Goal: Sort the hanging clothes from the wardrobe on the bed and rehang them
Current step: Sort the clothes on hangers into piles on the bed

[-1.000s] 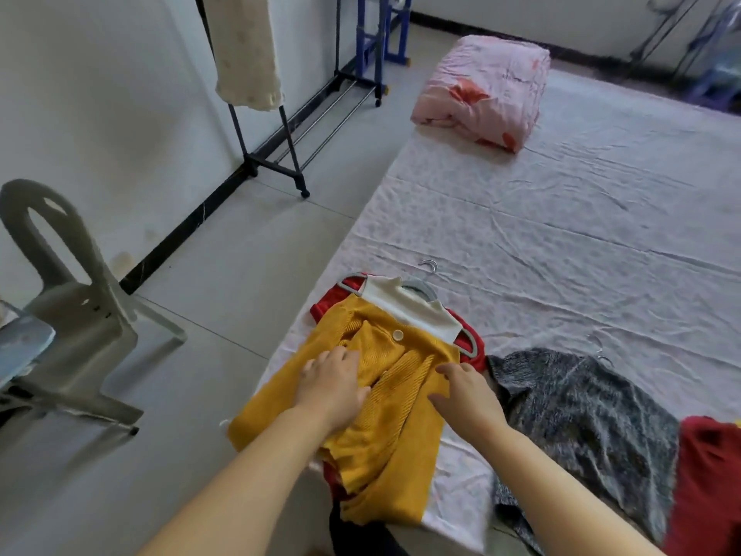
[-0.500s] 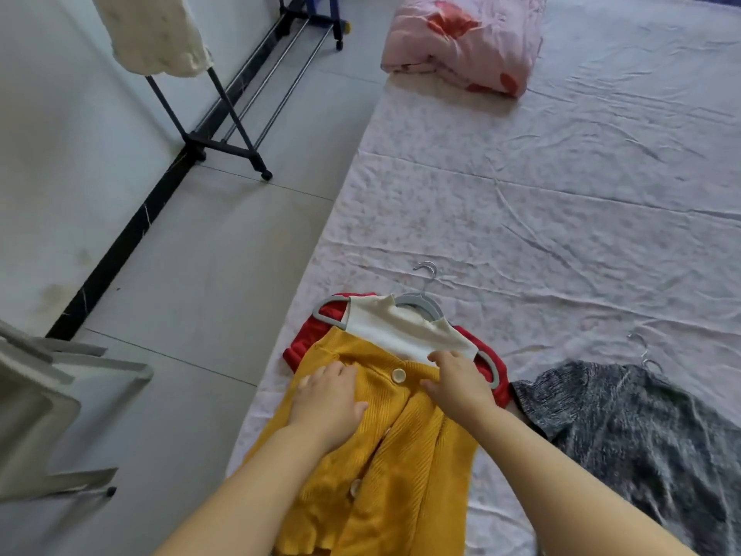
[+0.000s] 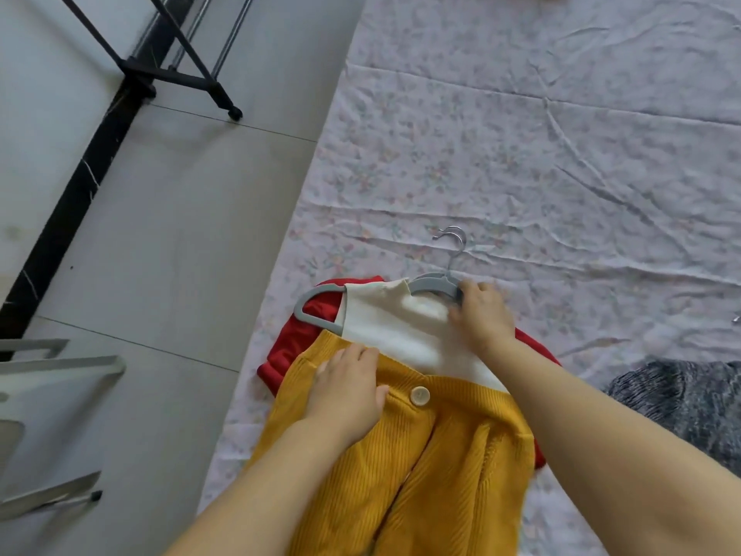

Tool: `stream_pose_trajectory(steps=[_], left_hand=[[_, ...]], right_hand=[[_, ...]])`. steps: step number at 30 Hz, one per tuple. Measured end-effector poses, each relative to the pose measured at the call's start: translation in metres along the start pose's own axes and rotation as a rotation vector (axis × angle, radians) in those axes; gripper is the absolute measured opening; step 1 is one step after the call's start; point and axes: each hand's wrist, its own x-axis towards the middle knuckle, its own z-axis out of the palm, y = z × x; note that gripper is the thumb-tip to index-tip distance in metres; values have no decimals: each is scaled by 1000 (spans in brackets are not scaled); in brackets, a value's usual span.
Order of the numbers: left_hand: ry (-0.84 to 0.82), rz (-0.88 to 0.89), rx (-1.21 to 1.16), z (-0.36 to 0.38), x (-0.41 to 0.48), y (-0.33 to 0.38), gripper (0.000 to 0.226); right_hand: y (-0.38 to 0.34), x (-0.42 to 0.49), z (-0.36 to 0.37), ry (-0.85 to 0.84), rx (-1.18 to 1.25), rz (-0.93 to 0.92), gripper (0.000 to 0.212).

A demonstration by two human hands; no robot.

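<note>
Head view: left hand [image 3: 349, 391] flat on cardigan [image 3: 461, 455]; right hand [image 3: 483, 315] grasps hanger [image 3: 433, 282]; clothes [image 3: 681, 403] on bed [image 3: 521, 134], rehanging not begun.

The red garment [image 3: 296, 347] lies mostly hidden under the yellow cardigan [image 3: 441, 455].

A: The cardigan [image 3: 441, 475]?
B: Mustard yellow, ribbed, 1 cream button [image 3: 420, 395]. The top [image 3: 393, 331] is white, the garment [image 3: 296, 347] beneath red.
A: Hanger [image 3: 316, 298]?
B: Grey. The bed sheet [image 3: 521, 134] is pale with a faint floral print, the sweater [image 3: 681, 403] mottled grey, the floor [image 3: 180, 234] grey tile.
</note>
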Motion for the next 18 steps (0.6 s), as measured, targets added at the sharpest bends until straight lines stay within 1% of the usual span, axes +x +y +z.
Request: stream_pose_trajectory(steps=[2, 4, 7, 11, 14, 18], left_hand=[[9, -6, -16, 4, 4, -4, 51], [30, -6, -29, 6, 5, -5, 52], [88, 15, -66, -1, 0, -2, 49], [251, 180, -103, -24, -20, 13, 42], [357, 278, -112, -51, -38, 35, 42], [397, 344, -60, -82, -66, 59, 45]], right_hand=[[1, 4, 7, 24, 6, 0, 33], [2, 3, 7, 72, 65, 0, 29], [0, -11, -6, 144, 168, -13, 28], [-4, -58, -34, 274, 203, -126, 17], [-14, -106, -56, 345, 218, -208, 11], [-29, -175, -84, 411, 306, -266, 18]])
